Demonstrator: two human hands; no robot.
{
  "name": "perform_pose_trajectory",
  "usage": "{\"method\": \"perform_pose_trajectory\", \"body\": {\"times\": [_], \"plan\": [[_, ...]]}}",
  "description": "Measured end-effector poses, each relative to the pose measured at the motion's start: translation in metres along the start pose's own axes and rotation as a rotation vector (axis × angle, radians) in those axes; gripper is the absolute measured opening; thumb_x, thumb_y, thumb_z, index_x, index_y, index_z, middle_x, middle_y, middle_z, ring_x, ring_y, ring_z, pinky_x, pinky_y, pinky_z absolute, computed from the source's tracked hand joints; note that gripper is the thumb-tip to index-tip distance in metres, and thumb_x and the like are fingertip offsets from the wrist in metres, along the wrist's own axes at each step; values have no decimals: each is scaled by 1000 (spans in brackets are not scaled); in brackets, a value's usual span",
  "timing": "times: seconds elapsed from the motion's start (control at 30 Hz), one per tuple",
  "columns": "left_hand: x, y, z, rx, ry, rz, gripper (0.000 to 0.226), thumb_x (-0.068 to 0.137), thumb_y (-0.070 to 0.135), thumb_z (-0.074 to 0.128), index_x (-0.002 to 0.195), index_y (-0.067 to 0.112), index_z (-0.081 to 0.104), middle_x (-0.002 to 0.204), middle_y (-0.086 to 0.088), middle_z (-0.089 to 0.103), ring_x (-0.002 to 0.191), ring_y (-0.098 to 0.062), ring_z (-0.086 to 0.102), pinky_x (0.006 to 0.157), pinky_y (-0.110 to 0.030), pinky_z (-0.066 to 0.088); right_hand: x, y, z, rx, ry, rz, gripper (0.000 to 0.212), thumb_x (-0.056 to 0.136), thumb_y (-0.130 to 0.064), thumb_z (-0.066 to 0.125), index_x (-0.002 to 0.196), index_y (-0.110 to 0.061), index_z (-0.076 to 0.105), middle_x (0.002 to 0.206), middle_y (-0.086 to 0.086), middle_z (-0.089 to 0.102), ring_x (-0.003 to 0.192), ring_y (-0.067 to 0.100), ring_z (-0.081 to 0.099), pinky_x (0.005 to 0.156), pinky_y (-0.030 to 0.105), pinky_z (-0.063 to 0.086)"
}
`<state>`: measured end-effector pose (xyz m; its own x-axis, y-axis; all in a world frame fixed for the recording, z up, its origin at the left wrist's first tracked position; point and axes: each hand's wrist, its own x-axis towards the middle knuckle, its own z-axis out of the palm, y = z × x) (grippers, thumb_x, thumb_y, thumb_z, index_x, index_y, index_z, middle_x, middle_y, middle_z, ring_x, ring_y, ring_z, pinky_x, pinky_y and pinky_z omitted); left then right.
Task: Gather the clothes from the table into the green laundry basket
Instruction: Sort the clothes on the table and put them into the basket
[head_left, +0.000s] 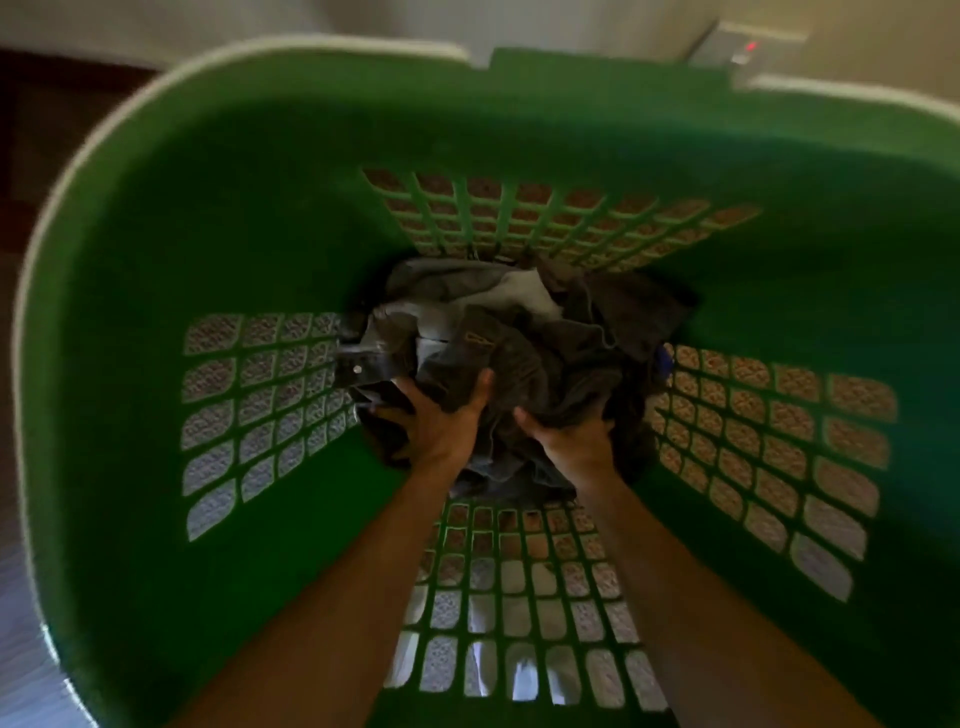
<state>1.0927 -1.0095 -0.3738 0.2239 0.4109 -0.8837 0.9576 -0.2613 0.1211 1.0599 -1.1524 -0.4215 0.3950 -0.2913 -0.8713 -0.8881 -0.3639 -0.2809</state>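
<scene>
I look straight down into the green laundry basket (218, 218), which fills the view. At its bottom lies a heap of dark grey clothes (524, 338) with a pale piece among them. Both my arms reach deep inside. My left hand (436, 421) presses on the heap's near left side, thumb spread over the dark cloth. My right hand (566, 436) grips a fold of the dark cloth at the near right, its fingers hidden under the fabric.
The basket's walls have lattice openings on all four sides, showing patterned floor outside. A pale wall with a socket and a red light (750, 47) stands beyond the far rim. Dark wood shows at the upper left.
</scene>
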Motion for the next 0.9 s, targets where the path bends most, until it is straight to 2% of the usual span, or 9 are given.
{"method": "perform_pose_trajectory", "body": {"times": [0.1,0.23,0.33,0.43,0.5,0.6,0.67,0.73,0.9], "plan": [[-4,0,-9,-23,-50,-13,121,79,75,62,157,33,-20,163,-16,-31,153,-47,-5,122,-61,14,-9,-6,-6,64,-50,-37,136,65,-63,83,160,-21,-5,168,1,13,154,30,7,123,43,3],[-32,4,-39,-134,-18,0,129,68,77,72,157,42,-13,168,-16,-12,154,-41,10,122,-55,23,-36,-30,-41,245,-111,-23,131,56,-46,95,159,-23,17,157,1,39,144,28,38,118,47,35],[-64,10,-56,-365,60,50,138,53,84,75,157,46,-8,169,-11,11,150,-40,27,118,-54,32,-63,-55,-73,299,42,-124,127,55,-49,95,157,-30,21,154,-1,44,140,24,44,114,51,40],[-80,43,-68,-141,88,288,133,53,92,65,156,47,-6,170,-1,-4,155,-41,4,119,-64,20,-72,-89,-94,87,184,-296,134,52,-70,86,157,-40,8,164,3,22,149,28,27,117,56,32],[-68,67,-64,123,14,368,129,57,92,64,155,50,-11,168,1,-20,152,-44,-17,119,-69,7,-60,-105,-92,-160,147,-363,135,59,-74,80,156,-42,-8,168,9,0,153,35,11,118,62,25],[-36,80,-36,364,-75,316,130,61,91,63,154,48,-18,162,-3,-37,142,-50,-36,113,-77,-4,-43,-110,-75,-193,182,-460,131,72,-61,80,151,-46,-23,166,14,7,150,39,21,110,63,36],[-23,80,-17,406,-16,294,131,61,92,61,154,46,-20,160,-6,-40,139,-52,-39,111,-79,-5,-43,-97,-59,-179,314,-477,121,79,-55,77,154,-43,-17,165,10,16,147,35,31,103,57,45],[-16,76,-13,421,33,300,131,62,92,59,155,45,-20,160,-7,-39,139,-52,-40,111,-80,-3,-42,-82,-43,-121,346,-417,112,82,-56,73,158,-35,-6,167,4,13,150,29,25,104,53,45],[5,85,-8,458,35,287,123,65,94,53,155,47,-16,163,-7,-34,141,-54,-36,110,-81,-2,10,-85,-57,-180,94,-253,130,66,-76,71,159,-32,-9,169,0,-4,155,29,8,121,57,24]]}}
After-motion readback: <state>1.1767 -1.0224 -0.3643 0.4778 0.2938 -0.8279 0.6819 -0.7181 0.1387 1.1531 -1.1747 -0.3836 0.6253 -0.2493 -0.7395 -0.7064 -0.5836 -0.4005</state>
